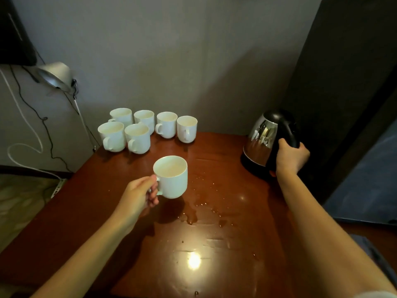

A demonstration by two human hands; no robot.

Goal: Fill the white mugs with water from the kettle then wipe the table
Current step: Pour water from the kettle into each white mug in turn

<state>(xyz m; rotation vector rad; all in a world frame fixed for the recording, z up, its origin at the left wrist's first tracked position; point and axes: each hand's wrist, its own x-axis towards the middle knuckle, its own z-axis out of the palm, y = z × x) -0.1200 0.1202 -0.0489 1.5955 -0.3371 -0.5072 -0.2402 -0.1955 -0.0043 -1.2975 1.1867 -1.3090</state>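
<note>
1. At the middle of the worktop (103, 211), the left grip (139, 194) holds a white mug (171, 177) by its handle, fingers curled round the loop. The mug is upright and seems raised just above the surface, with its shadow lying beneath it. I cannot tell whether it holds water.
2. At the far right corner, the right grip (291, 157) is wrapped round the black handle of the steel kettle (263, 140). The kettle is upright over its dark base, lid down.
3. At the far left corner, six other mugs (144, 121) stand upright in a tight cluster: four in a back row and two in front at the left end. They are well apart from the held mug.
4. Spilled water (192, 215) lies in a puddle and scattered drops just nearer than the held mug, trailing toward the right side. A bright glare (194, 260) shines close to the near edge.
5. Beyond the left edge, a metal lamp shade (54, 76) hangs by the wall, with black and white cables (32, 130) trailing down. A tall dark panel (343, 72) stands beside the right edge.
</note>
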